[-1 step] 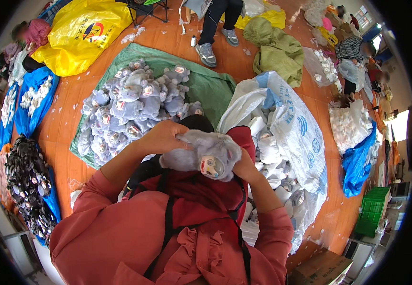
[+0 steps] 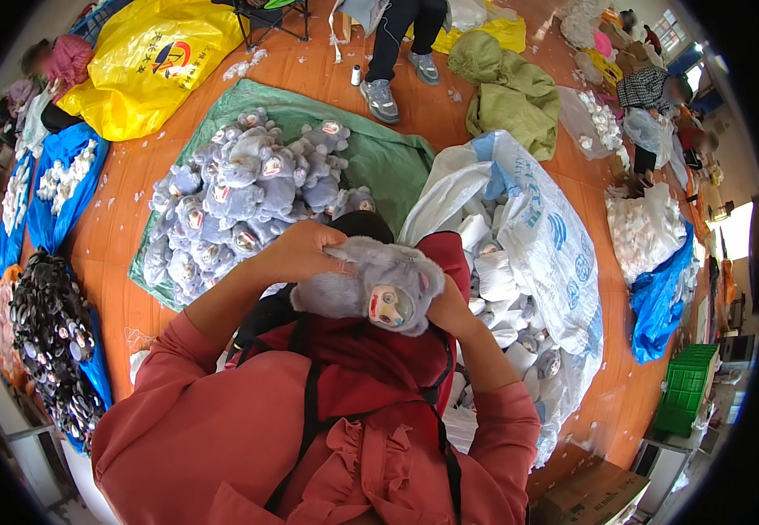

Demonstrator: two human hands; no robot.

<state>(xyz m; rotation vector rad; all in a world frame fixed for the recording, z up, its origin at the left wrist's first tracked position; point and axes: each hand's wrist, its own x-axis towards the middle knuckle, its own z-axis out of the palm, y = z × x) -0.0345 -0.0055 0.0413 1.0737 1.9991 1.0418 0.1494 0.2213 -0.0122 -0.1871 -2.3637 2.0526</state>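
Note:
A grey plush toy (image 2: 344,293) with a glossy face plate lies sideways over my lap, its head to the right. My left hand (image 2: 311,248) pinches the fur at its upper left side. At the head end, my right hand (image 2: 451,306) grips an ear, with the fingertips partly hidden behind the toy. Just beyond my left forearm rises a heap of similar grey plush toys (image 2: 244,179) on a green sheet (image 2: 379,149). Beside my right arm stands an open white woven sack (image 2: 555,262), filled with grey and white plush pieces (image 2: 498,276).
Another person's legs and grey shoes (image 2: 381,101) are ahead. An olive sack (image 2: 511,96) and a yellow bag (image 2: 147,66) lie on the far floor. Dark plush pieces (image 2: 51,332) are piled at left; a green crate (image 2: 686,385) and cardboard box (image 2: 594,494) are at right.
The plush toy has shifted very slightly in my hands. Both hands keep their hold, and the surroundings look the same.

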